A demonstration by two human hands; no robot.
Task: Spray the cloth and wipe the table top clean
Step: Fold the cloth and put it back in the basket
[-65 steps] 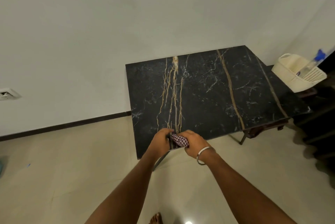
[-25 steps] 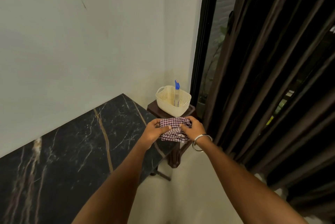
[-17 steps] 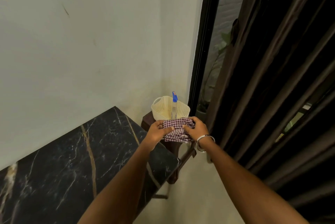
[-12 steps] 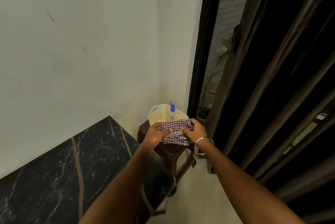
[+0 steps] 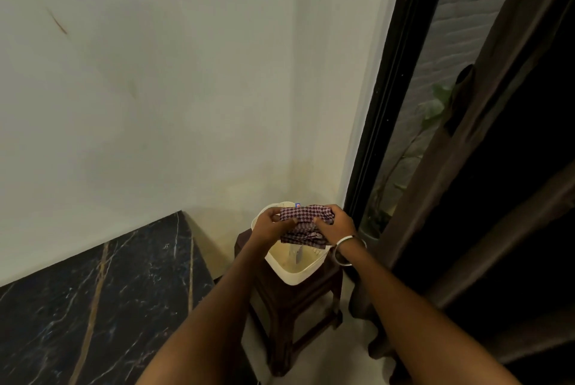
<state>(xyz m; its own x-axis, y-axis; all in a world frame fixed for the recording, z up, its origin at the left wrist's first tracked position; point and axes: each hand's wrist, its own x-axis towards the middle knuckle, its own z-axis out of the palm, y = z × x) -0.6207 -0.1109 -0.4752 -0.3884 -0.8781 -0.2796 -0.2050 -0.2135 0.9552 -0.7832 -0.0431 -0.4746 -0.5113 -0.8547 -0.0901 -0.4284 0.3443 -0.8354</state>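
Note:
A folded red-and-white checked cloth (image 5: pixel 306 224) is gripped from both sides, my left hand (image 5: pixel 270 226) on its left edge and my right hand (image 5: pixel 337 226) on its right. I hold it directly above a cream plastic basket (image 5: pixel 298 274). The spray bottle (image 5: pixel 297 255) stands inside the basket, mostly hidden behind the cloth; only its blue top and a bit of clear body show. The black marble table top (image 5: pixel 102 300) lies at lower left.
The basket rests on a dark wooden stool (image 5: pixel 286 303) in the corner beside the table. A white wall rises behind. A black door frame (image 5: pixel 382 98) and dark brown curtains (image 5: pixel 485 166) fill the right side.
I have turned from the table's near edge toward the corner stool. Both hands carried the cloth forward until it hangs over the basket, hiding most of the spray bottle.

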